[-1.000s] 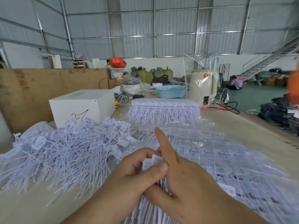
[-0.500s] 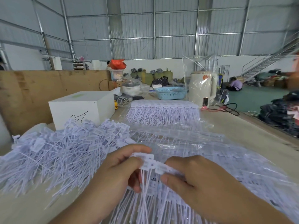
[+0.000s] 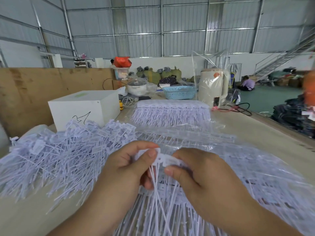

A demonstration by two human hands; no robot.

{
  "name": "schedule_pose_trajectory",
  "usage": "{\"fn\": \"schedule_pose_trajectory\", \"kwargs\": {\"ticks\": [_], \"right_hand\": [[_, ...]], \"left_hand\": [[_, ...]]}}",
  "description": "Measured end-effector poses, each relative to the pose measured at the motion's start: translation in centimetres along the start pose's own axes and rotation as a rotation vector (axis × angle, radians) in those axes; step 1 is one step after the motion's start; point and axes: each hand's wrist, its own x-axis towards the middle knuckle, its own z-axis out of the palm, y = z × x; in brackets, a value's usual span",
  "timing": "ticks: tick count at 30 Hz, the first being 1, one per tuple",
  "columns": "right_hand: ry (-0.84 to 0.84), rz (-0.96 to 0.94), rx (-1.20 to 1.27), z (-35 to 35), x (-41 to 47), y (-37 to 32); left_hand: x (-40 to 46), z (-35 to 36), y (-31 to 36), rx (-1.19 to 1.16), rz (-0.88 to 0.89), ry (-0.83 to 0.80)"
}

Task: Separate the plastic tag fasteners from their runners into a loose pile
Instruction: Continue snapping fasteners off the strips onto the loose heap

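The person holds one strip of plastic tag fasteners [image 3: 167,160] just above the table [image 3: 265,133], between the two hands. The left hand [image 3: 126,167] has its fingers curled and pinches the flat head at the left end of the strip, with the thumb on top. The right hand [image 3: 199,174] is curled around the next heads, thumb below and fingers over them. The thin tails hang down from the strip toward the person.

To the left of the held strip lies the loose pile [image 3: 56,159] of fasteners already separated. Under the strip and to its right spread many strips not yet separated [image 3: 255,176], in clear film. Behind the strip lies another packed bundle [image 3: 172,113], and left of that bundle stands a white box [image 3: 81,108].

The fasteners look very light and thin. The tails seem flexible and will probably tangle easily, while the flat heads look stiffer. So the good place to grip is the head, close to the joint with the runner, and a short twist should probably break it free. Pulling on a tail would likely only bend it.
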Motion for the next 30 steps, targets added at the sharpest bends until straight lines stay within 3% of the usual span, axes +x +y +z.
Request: {"fn": "schedule_pose_trajectory", "kwargs": {"ticks": [3, 5, 7, 11, 17, 25, 30], "right_hand": [[0.174, 0.030, -0.007, 0.4, 0.0, -0.9], [0.343, 0.124, 0.141, 0.0, 0.3, -0.5], [0.407, 0.169, 0.199, -0.8, 0.5, 0.4], [0.190, 0.105, 0.350, -0.9, 0.0, 0.9], [0.038, 0.014, 0.458, -0.8, 0.1, 0.7], [-0.054, -0.029, 0.314, -0.5, 0.2, 0.4], [-0.042, 0.020, 0.342, 0.2, -0.1, -0.1]], "left_hand": [[-0.3, 0.6, 0.3, -0.109, -0.044, 0.066], [-0.2, 0.3, 0.3, -0.200, -0.105, 0.109], [0.1, -0.4, 0.3, -0.221, -0.145, 0.130], [0.2, -0.5, 0.4, -0.147, -0.139, 0.075], [-0.8, 0.9, 1.0, -0.014, -0.009, -0.091], [-1.1, 0.6, 1.3, -0.011, 0.035, -0.152], [-0.8, 0.5, 1.4, 0.009, 0.056, -0.068]]}}
